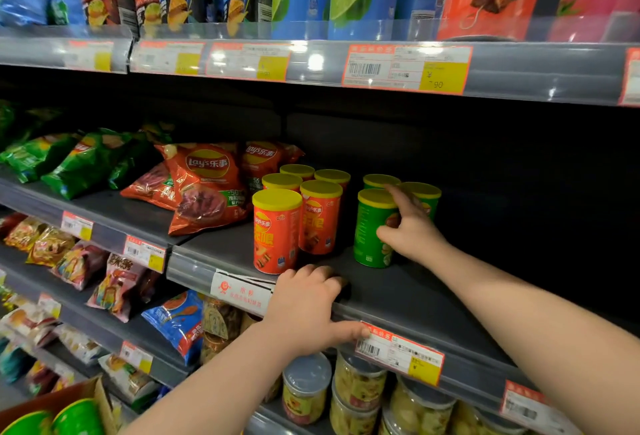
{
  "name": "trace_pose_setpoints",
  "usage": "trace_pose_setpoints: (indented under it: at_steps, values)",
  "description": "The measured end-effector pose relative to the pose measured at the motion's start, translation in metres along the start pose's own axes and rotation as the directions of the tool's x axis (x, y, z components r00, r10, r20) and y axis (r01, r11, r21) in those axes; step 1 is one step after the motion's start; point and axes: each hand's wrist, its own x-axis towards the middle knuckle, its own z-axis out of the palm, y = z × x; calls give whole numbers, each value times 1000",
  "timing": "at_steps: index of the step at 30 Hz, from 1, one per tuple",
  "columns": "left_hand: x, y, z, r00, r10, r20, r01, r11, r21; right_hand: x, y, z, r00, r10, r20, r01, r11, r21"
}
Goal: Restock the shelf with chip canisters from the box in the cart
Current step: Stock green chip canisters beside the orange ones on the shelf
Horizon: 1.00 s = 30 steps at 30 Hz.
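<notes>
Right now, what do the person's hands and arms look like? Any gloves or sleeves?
The left hand and right hand are bare: no gloves, rings, watch or bracelets. No sleeves show either, right to the picture's edge.

Both bare forearms reach forward, the left from low down, the right from the right side. The left hand [308, 310] lies knuckles-up, gripping the shelf [415, 296] edge, thumb stretched rightwards. The right hand [410, 227] is further in, fingers and thumb curled round a green canister [369, 237].
</notes>
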Motion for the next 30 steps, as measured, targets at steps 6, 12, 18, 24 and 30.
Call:
trace_pose_setpoints:
  at_steps: [6, 12, 18, 24, 30]
  values:
    - [0, 0, -1, 1000, 3, 8, -3, 1000, 1, 15, -14, -12, 998, -59, -16, 42, 855, -516]
    - [0, 0, 0, 1000, 0, -7, 0, 1000, -8, 35, -14, -24, 939, -171, 297, 304, 818, -488]
    - [1, -1, -1, 1000, 6, -6, -6, 1000, -15, 50, -19, -25, 937, -194, 290, 340, 698, -630]
    - [2, -3, 1, 1000, 11, -8, -11, 1000, -26, 60, -21, -23, 945, -92, 315, 266, 776, -572]
    - [2, -2, 3, 1000, 0, -12, -1, 999, -43, 74, -19, -16, 963, -36, 267, 196, 776, -600]
